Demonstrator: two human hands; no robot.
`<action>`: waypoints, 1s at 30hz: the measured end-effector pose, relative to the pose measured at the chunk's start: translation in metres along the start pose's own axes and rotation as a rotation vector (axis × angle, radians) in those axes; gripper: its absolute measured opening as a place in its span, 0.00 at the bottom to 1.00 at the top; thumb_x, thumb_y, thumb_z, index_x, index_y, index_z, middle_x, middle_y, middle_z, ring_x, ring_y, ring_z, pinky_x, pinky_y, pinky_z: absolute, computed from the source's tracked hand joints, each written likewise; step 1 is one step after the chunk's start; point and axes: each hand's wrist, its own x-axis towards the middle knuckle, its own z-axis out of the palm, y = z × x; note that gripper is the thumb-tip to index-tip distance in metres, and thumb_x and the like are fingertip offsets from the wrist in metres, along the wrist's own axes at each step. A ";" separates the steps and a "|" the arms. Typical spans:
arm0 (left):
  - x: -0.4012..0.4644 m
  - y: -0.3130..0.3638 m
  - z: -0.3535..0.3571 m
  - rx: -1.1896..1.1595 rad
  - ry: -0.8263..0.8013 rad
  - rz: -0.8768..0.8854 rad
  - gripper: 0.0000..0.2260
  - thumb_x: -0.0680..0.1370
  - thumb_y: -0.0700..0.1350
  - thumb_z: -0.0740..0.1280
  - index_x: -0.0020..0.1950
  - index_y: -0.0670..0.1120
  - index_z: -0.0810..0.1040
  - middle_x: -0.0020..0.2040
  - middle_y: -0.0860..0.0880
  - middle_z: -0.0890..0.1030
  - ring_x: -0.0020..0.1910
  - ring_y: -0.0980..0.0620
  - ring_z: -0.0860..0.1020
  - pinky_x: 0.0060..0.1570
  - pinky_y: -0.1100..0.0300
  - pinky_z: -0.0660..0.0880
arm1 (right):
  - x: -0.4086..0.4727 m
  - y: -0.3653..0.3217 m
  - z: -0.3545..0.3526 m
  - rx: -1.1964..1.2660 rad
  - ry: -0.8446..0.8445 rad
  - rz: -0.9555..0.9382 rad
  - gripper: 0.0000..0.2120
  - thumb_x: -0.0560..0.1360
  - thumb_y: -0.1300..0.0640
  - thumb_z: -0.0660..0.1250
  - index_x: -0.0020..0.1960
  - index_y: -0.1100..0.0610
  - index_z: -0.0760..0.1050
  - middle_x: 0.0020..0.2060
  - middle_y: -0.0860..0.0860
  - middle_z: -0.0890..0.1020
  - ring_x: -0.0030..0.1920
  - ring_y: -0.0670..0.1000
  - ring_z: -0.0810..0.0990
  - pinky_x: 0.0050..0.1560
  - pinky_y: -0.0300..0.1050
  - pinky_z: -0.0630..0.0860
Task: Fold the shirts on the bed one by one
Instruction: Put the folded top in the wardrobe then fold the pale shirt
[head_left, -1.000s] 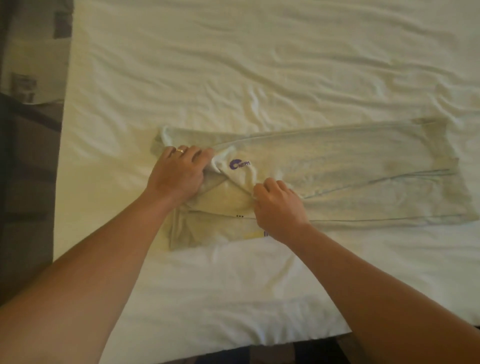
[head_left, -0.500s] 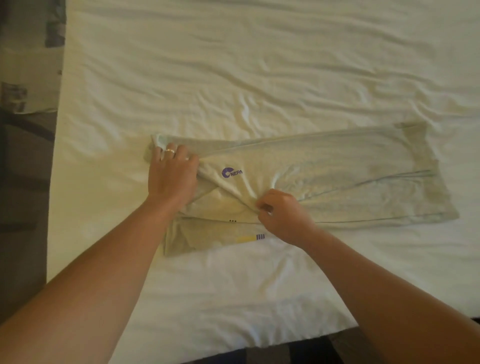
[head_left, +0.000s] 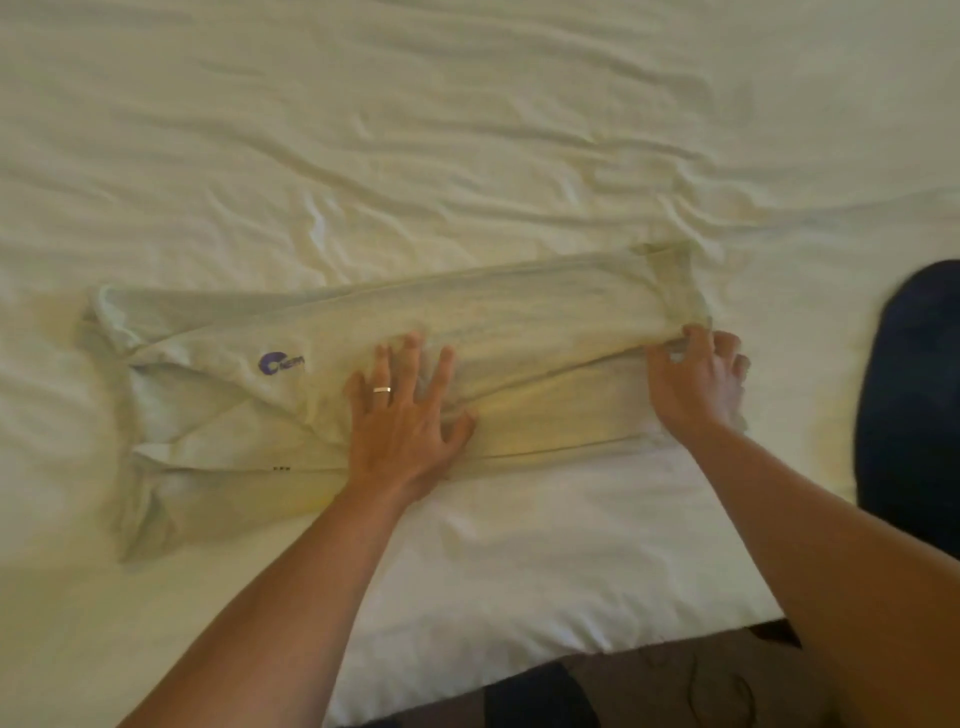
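Blurring right hand (head_left: 693, 382) fingers (head_left: 727, 345), grip unclear.

One shirt (head_left: 519, 322), two hands, perhaps.

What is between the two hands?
Only the shirt itself: its creased pale fabric runs from the left hand to the right hand, seen in the head view.

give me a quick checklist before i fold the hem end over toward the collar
1. Left hand flat on the shirt, pinning its middle: ok
2. Right hand grips the hem end: ok
3. Shirt already narrowed into a long strip: ok
4. Strip smooth: not ok, creased near the logo
5. Sleeve tucked in: not ok, cloth sticks out at lower left
6. Dark garment clear of the shirt: ok
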 end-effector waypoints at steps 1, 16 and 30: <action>0.002 0.005 0.007 -0.003 -0.006 -0.027 0.36 0.78 0.71 0.45 0.83 0.59 0.46 0.84 0.46 0.43 0.81 0.37 0.43 0.75 0.33 0.46 | 0.012 0.007 -0.006 0.013 -0.010 0.080 0.26 0.79 0.44 0.62 0.73 0.54 0.67 0.70 0.58 0.66 0.69 0.62 0.64 0.68 0.58 0.64; 0.013 0.016 0.012 -0.003 0.015 -0.150 0.37 0.75 0.72 0.54 0.82 0.60 0.55 0.84 0.48 0.50 0.81 0.38 0.48 0.75 0.31 0.48 | 0.072 0.015 -0.028 0.477 -0.450 0.187 0.20 0.68 0.49 0.77 0.53 0.60 0.80 0.46 0.56 0.85 0.47 0.58 0.84 0.51 0.58 0.83; 0.010 -0.010 -0.089 -1.506 0.025 -0.502 0.12 0.80 0.54 0.66 0.48 0.48 0.83 0.47 0.47 0.85 0.46 0.47 0.82 0.46 0.54 0.73 | -0.088 -0.146 -0.035 0.137 -0.346 -0.527 0.05 0.78 0.54 0.63 0.52 0.50 0.68 0.36 0.47 0.72 0.36 0.52 0.71 0.31 0.44 0.62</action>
